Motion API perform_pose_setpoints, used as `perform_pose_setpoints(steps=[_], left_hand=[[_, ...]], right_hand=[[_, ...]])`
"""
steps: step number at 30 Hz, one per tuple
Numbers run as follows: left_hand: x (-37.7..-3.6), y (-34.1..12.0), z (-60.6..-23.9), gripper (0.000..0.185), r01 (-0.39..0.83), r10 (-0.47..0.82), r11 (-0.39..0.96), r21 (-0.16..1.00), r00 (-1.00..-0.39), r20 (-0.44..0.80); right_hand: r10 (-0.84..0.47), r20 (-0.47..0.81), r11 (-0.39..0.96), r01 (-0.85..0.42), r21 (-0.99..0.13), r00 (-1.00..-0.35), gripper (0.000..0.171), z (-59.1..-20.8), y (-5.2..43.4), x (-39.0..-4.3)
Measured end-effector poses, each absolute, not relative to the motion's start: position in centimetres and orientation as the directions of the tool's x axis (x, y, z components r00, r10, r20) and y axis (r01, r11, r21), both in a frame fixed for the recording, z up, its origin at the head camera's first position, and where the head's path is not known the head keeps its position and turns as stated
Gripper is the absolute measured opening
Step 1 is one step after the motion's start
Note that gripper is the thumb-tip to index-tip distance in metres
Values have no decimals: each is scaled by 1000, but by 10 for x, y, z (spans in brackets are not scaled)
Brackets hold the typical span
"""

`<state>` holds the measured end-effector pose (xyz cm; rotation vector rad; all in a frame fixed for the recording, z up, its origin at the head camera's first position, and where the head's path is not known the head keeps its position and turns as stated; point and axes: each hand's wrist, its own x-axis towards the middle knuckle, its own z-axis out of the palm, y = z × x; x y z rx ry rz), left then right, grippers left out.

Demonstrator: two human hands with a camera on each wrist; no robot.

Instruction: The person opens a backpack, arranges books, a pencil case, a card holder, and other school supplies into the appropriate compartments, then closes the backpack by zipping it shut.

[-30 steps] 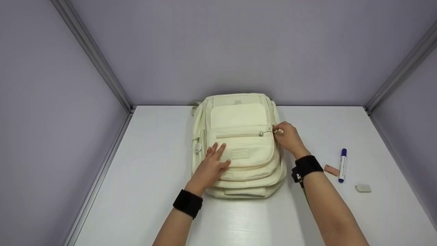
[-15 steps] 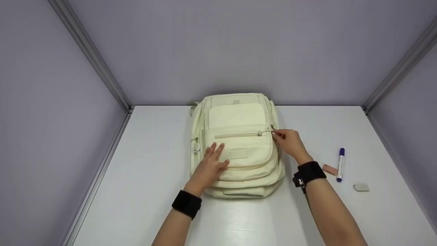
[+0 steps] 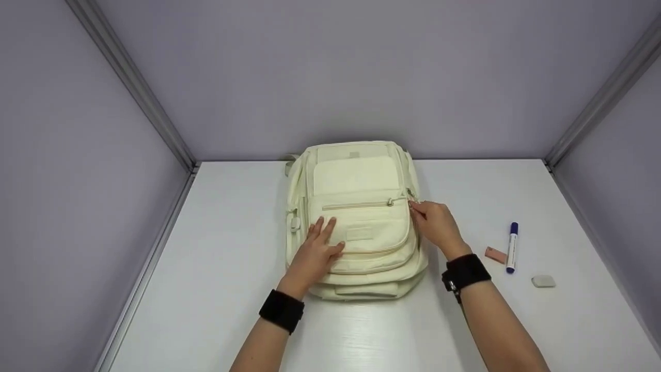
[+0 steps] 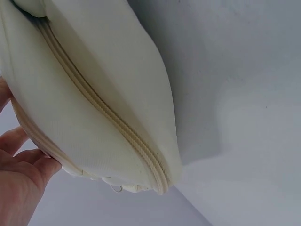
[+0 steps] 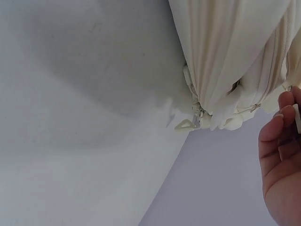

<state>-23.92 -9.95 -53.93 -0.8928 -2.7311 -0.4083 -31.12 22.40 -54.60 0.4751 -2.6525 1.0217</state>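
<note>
A cream backpack (image 3: pixel 356 175) lies front up on the white table. My left hand (image 3: pixel 312 261) rests on its lower front pocket, fingers spread, beside the small stitched label (image 3: pixel 359 232). In the left wrist view, the fingertips (image 4: pixel 49 165) touch the fabric near a beige zipper (image 4: pixel 101 106). At the bag's right edge, my right hand (image 3: pixel 439 225) pinches a zipper pull, mostly covered by the fingers. A pale bit of that zipper pull (image 5: pixel 297 117) shows between finger and thumb in the right wrist view. Another zipper pull (image 3: pixel 390 202) sits on the front pocket's zipper.
Right of the bag, a white marker (image 3: pixel 512 248) with blue ends lies against a small pinkish block (image 3: pixel 496 254). A small whitish block (image 3: pixel 543 281) lies nearer the table's right side. Grey-lilac panels (image 3: pixel 361 72) enclose the table (image 3: pixel 232 217) at the back and sides.
My right hand has moved a little down along the bag's right edge, pinching the zipper pull. The left hand stays in place on the front pocket.
</note>
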Motion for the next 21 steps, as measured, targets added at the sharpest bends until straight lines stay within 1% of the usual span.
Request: perform_pose_setpoints(steps=[2, 6, 10, 14, 17, 21], left_hand=[[-239, -99, -540, 22, 605, 536, 775, 182, -782, 317], [-239, -97, -540, 22, 601, 530, 780, 172, -782, 330], [-239, -97, -541, 22, 598, 523, 784, 166, -781, 343], [-239, -97, -543, 21, 608, 526, 778, 158, -768, 366], [-240, -98, -545, 21, 616, 530, 774, 148, -757, 382], [-240, -99, -545, 21, 615, 529, 774, 147, -757, 382]], right_hand=[[-224, 387, 726, -418, -546, -895, 23, -548, 224, -306], [-254, 416, 759, -446, -474, -873, 21, -551, 225, -295], [-276, 418, 767, -460, -446, -866, 20, -553, 225, -282], [-287, 389, 760, -455, -464, -876, 15, -554, 225, -269], [-282, 354, 749, -435, -500, -892, 12, -553, 223, -258], [-265, 304, 722, -397, -566, -915, 13, -552, 220, -246]])
